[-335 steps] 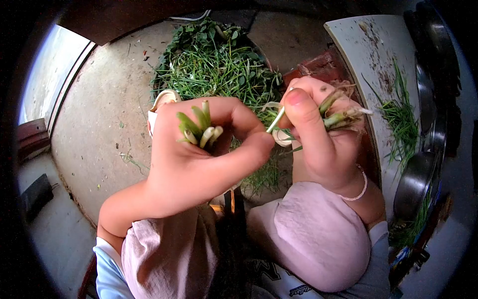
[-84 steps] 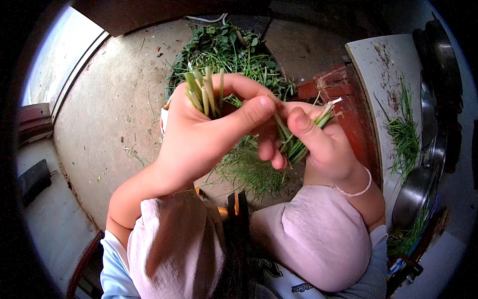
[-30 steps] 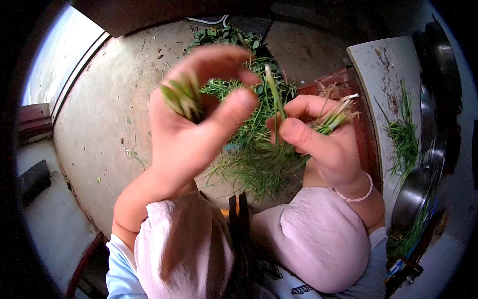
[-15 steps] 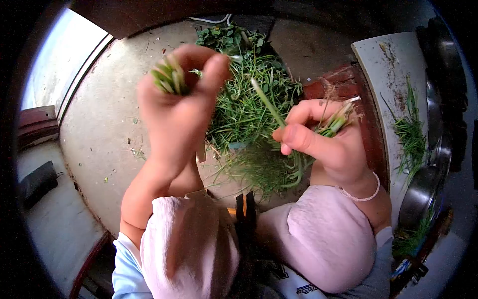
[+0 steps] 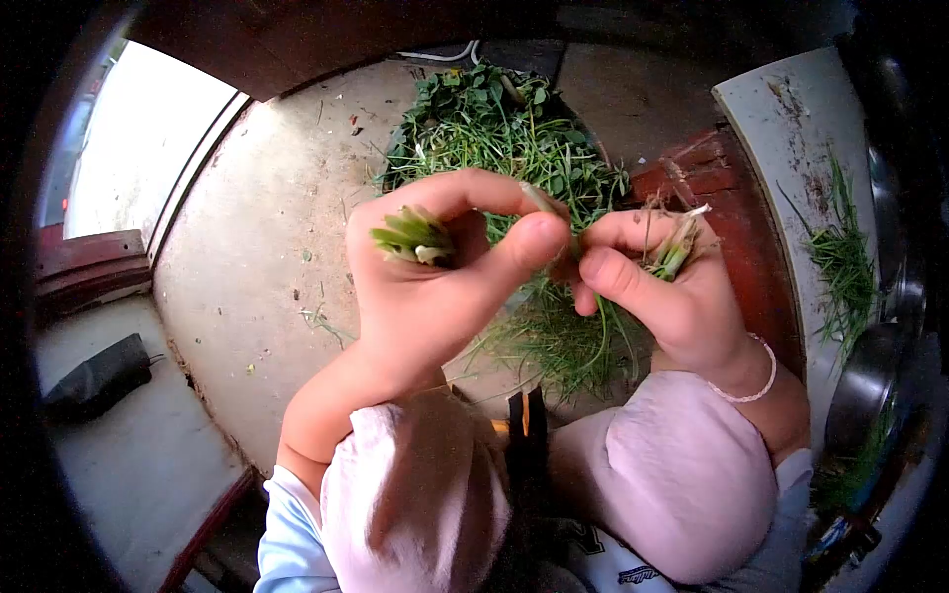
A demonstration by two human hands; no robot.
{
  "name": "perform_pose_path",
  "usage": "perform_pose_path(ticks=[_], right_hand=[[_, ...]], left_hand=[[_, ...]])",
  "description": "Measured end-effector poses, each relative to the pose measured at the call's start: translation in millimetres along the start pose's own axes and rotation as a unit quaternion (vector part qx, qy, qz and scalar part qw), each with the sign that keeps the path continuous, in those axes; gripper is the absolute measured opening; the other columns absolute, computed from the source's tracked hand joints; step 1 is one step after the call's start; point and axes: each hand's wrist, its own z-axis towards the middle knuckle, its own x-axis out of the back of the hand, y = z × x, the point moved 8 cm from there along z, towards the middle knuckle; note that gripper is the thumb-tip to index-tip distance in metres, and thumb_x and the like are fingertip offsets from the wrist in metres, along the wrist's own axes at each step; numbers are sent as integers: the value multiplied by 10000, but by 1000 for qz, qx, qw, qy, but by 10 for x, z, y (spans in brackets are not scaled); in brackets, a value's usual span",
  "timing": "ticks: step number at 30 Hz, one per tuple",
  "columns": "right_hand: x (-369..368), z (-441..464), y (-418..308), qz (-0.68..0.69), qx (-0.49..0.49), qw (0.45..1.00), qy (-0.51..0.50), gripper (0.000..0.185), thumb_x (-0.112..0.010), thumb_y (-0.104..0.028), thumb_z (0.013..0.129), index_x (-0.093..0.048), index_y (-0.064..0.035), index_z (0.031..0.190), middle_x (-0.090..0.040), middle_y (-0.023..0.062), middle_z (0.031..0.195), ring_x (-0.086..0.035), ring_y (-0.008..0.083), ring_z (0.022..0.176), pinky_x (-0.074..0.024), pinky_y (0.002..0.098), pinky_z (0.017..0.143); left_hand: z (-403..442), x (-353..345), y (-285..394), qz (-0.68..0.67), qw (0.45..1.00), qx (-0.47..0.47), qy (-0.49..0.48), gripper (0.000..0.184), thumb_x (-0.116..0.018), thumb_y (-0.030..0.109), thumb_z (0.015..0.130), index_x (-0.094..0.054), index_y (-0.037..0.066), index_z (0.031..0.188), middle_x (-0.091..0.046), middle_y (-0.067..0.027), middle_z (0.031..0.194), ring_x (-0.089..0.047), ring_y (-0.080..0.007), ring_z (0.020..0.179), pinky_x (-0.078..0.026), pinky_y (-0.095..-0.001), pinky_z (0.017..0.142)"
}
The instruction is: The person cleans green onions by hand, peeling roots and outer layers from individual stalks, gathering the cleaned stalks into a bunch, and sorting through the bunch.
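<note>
My left hand (image 5: 435, 301) is closed around a bunch of chive-like green stalks (image 5: 407, 235), whose pale cut ends stick out from the curled fingers. Its thumb and forefinger meet at the pale end of a single stalk (image 5: 542, 200). My right hand (image 5: 677, 301) pinches that stalk lower down, close to the left fingertips. Tucked in the right palm are stalk ends with dry, papery skins and roots (image 5: 674, 252). Thin green leaves (image 5: 578, 346) hang or lie below the hands; where they join the stalk is partly hidden.
Beyond my hands, a heap of greens (image 5: 494, 128) covers a container on the concrete floor (image 5: 257, 208). Right of it stand a reddish-brown wooden piece (image 5: 727, 188) and a pale board (image 5: 791, 109) bearing loose green blades (image 5: 845, 267). A metal bowl (image 5: 860, 385) is at far right.
My left hand has come down and right to the stalk held by my right hand, and its thumb and forefinger have closed at the stalk's end. My right hand keeps its hold.
</note>
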Motion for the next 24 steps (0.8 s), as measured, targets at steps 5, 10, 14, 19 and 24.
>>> perform_pose_path(ticks=[5,10,14,19,24], right_hand=[[69,-32,-59,37,75,988,128,121,-554,-90,758,-554,7,686,-470,-11,544,-417,13,556,-345,171,480],[3,-32,-193,-77,139,984,84,123,-555,-86,739,-528,17,677,-462,52,501,-410,44,467,-328,223,415],[-40,-32,-153,-68,116,989,61,158,-537,-83,739,-491,12,622,-427,62,477,-400,66,437,-317,237,406],[-71,-31,-162,-107,129,986,15,284,-438,-148,828,-511,22,612,-503,44,542,-484,80,480,-369,197,432],[-52,-27,-116,-83,101,991,8,327,-412,-172,842,-504,29,601,-497,53,555,-480,88,481,-367,198,437]], left_hand=[[-13,-37,61,34,998,-48,1,65,-624,7,694,-567,1,725,-556,10,624,-387,11,481,-276,-131,412],[-39,-46,125,62,994,-91,7,40,-583,10,728,-548,-9,718,-532,-5,620,-430,-31,518,-332,-161,452],[-39,-66,116,79,991,-112,-2,45,-561,15,739,-527,-7,719,-506,-10,597,-423,-44,501,-332,-170,450],[-27,-85,170,131,985,-114,-16,32,-539,7,736,-515,-7,720,-492,-13,589,-420,-47,495,-335,-174,449],[-12,-99,178,157,980,-124,-9,32,-538,7,734,-513,-7,720,-490,-14,590,-423,-48,494,-336,-176,448]])
